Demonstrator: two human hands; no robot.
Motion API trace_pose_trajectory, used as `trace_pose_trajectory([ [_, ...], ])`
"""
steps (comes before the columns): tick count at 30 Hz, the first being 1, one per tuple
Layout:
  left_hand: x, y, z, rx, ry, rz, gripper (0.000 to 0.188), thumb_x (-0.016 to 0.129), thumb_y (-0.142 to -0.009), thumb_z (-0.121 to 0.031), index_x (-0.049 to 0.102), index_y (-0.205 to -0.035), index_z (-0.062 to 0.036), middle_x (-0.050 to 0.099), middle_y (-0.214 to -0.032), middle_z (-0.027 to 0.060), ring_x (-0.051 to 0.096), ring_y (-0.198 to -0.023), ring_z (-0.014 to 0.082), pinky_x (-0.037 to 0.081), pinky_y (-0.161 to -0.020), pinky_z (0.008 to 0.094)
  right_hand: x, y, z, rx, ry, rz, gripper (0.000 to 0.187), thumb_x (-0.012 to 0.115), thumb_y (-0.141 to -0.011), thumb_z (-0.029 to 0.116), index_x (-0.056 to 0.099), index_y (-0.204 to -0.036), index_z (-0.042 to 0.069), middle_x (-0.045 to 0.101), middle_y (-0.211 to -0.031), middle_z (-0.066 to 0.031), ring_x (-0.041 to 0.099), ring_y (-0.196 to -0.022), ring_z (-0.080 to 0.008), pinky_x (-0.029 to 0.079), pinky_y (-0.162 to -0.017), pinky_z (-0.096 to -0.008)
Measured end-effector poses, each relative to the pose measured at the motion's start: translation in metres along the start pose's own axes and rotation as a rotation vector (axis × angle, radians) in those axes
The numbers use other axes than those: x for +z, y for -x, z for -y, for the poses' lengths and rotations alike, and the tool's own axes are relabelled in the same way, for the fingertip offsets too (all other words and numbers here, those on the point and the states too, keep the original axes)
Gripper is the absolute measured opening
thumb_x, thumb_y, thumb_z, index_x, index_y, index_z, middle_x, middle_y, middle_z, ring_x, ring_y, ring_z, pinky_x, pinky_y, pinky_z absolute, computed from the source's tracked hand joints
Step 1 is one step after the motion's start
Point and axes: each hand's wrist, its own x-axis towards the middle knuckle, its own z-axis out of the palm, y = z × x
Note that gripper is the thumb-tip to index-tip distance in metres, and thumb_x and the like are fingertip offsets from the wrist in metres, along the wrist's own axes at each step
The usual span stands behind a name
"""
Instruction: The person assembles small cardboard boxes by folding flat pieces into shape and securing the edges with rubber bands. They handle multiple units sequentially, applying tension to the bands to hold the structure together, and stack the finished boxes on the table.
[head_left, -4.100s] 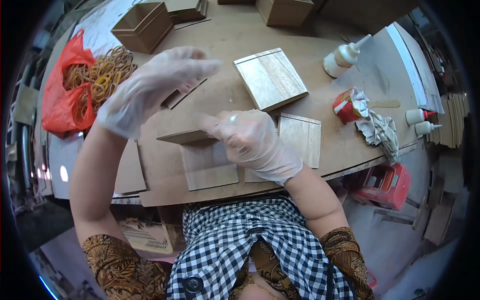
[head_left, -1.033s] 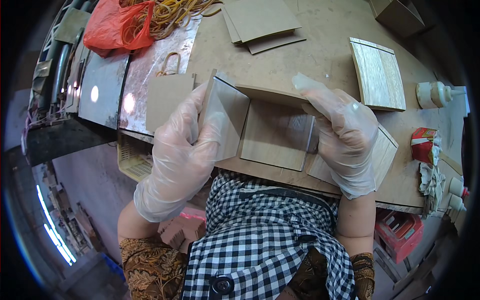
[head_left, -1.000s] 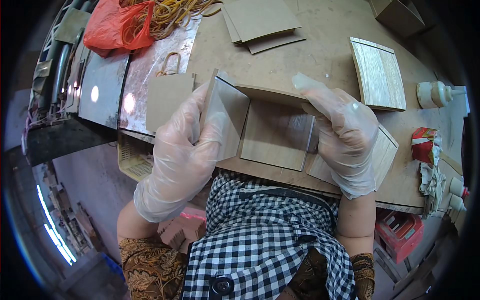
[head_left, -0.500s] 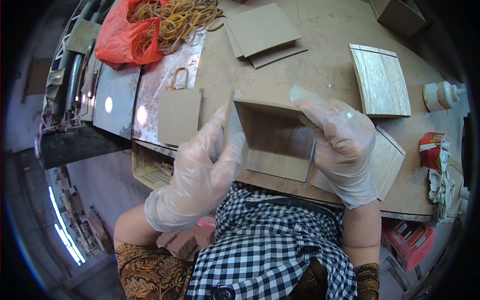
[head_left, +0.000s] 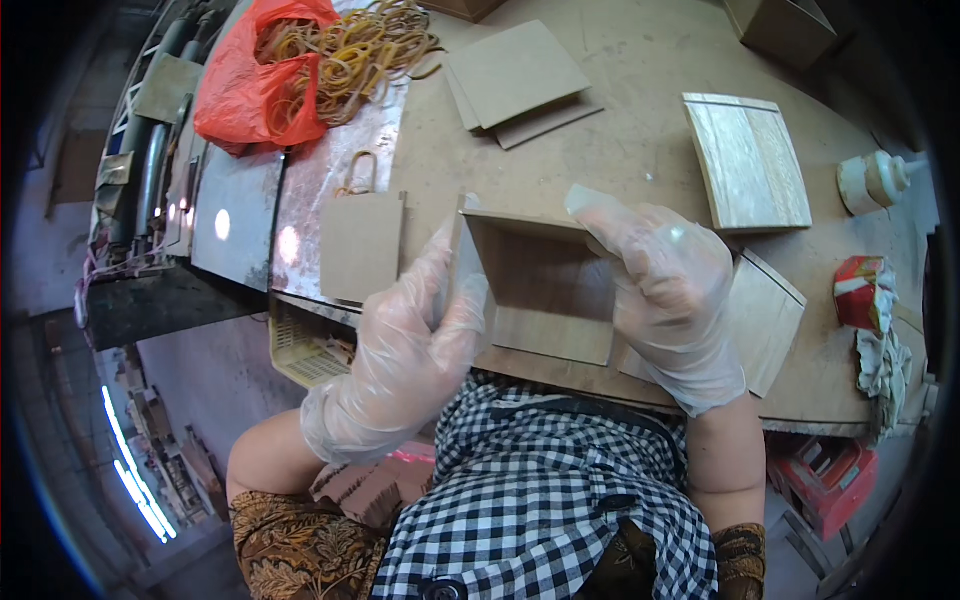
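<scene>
An open wooden box [head_left: 545, 290] is held between my hands at the table's near edge, its hollow inside facing me. My left hand [head_left: 400, 340], in a clear plastic glove, is closed on the box's left wall, thumb on one side and fingers on the other. On the right wall, my right hand [head_left: 680, 300] grips near the upper corner, also gloved; some of its fingers are hidden. A thin square board [head_left: 362, 245] lies left of the box. Partly behind my right wrist rests a pale wooden panel [head_left: 765, 310] with a dark line along one edge.
A red plastic bag [head_left: 265, 85] spills yellow-brown rubber bands [head_left: 375, 50] at the far left. Several flat boards [head_left: 520, 75] are stacked farther back. A curved slatted wooden piece [head_left: 750, 165], a white glue bottle [head_left: 870, 183] and a red carton [head_left: 860, 290] stand to the right.
Both hands keep the same hold on the box. The right hand and the box have moved very slightly left, and the whole view has shifted a little.
</scene>
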Motion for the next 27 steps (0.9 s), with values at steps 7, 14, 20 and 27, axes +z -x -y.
trace_pose_trajectory([
  [7, 0.003, 0.002, -0.007, 0.008, 0.398, 0.048, 0.064, 0.058, -0.103, -0.012, 0.026, -0.155, 0.0077, 0.047, -0.147, 0.0142, 0.048, -0.131, 0.0173, 0.039, -0.109, 0.0302, -0.022, -0.007, 0.011, 0.084, 0.002, 0.175, 0.057, 0.077, -0.076, 0.000, 0.062, -0.131, 0.008, 0.067, -0.128, -0.0169, 0.072, -0.095, -0.0287, 0.059, -0.075, -0.0368],
  [14, -0.001, 0.045, 0.001, 0.723, -0.691, -0.343, 0.077, 0.071, -0.093, -0.037, 0.037, -0.151, 0.0014, 0.050, -0.145, 0.0172, 0.054, -0.124, 0.0296, 0.044, -0.097, 0.0376, -0.099, 0.038, 0.033, 0.413, -0.355, -0.423, 0.052, 0.068, -0.093, 0.002, 0.050, -0.142, -0.002, 0.055, -0.144, -0.0212, 0.061, -0.124, -0.0313, 0.053, -0.101, -0.0397],
  [20, 0.089, 0.021, -0.028, 0.863, -0.653, 0.273, 0.108, 0.091, -0.062, -0.034, 0.038, -0.153, -0.0076, 0.042, -0.153, 0.0148, 0.040, -0.140, 0.0383, 0.039, -0.108, 0.0479, -0.114, 0.125, 0.050, 0.560, -0.105, -0.372, 0.038, 0.062, -0.096, -0.004, 0.057, -0.133, -0.003, 0.063, -0.134, -0.0188, 0.065, -0.117, -0.0242, 0.054, -0.097, -0.0345],
  [27, 0.137, -0.019, -0.033, 0.759, -0.501, 0.475, 0.123, 0.093, -0.057, -0.031, 0.026, -0.157, -0.0062, 0.037, -0.156, 0.0189, 0.031, -0.146, 0.0433, 0.032, -0.119, 0.0493, -0.115, 0.177, 0.064, 0.760, 0.006, -0.538, 0.026, 0.068, -0.093, -0.002, 0.065, -0.119, -0.002, 0.072, -0.119, -0.0148, 0.070, -0.105, -0.0196, 0.054, -0.093, -0.0309],
])
